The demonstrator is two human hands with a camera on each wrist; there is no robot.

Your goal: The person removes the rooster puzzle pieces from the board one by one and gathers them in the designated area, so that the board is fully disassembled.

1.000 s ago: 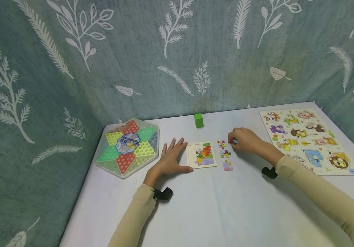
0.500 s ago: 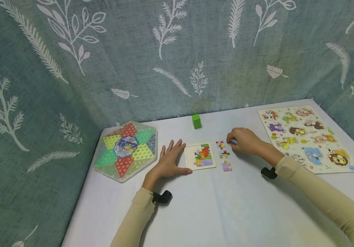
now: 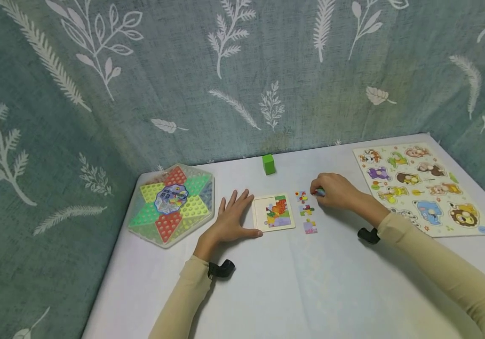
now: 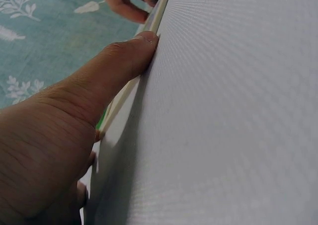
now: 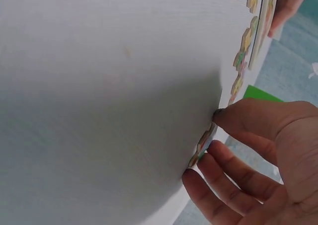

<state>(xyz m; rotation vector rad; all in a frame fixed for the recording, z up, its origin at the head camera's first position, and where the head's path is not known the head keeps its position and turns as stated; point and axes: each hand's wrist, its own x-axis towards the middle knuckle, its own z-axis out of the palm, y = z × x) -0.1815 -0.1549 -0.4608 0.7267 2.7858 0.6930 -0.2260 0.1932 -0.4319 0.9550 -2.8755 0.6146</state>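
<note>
1. A person's left hand lies at the centre of the frame, fingers spread wide and thumb well apart, around the left side of a puzzle tray. The left wrist view shows the thumb tip against the tray's edge.
2. The right hand, right of centre, pinches a puzzle piece between thumb and fingers just above the tabletop; its printed design is mostly hidden.
3. The tray sits at mid-frame, its right part filled with joined pieces in orange, green and purple, its left part bare wood.
4. Three loose pieces line up in a column just right of the tray, between it and the right hand.
5. A hexagonal game board with a red, yellow and green dimpled star lies at left of centre. Its round blue label carries printed characters, too small to read.
6. A green block stands above the tray, near the patterned cloth that fills the upper frame.
7. An animal board, showing a lion and a blue elephant among others, lies at right on the white table.
</note>
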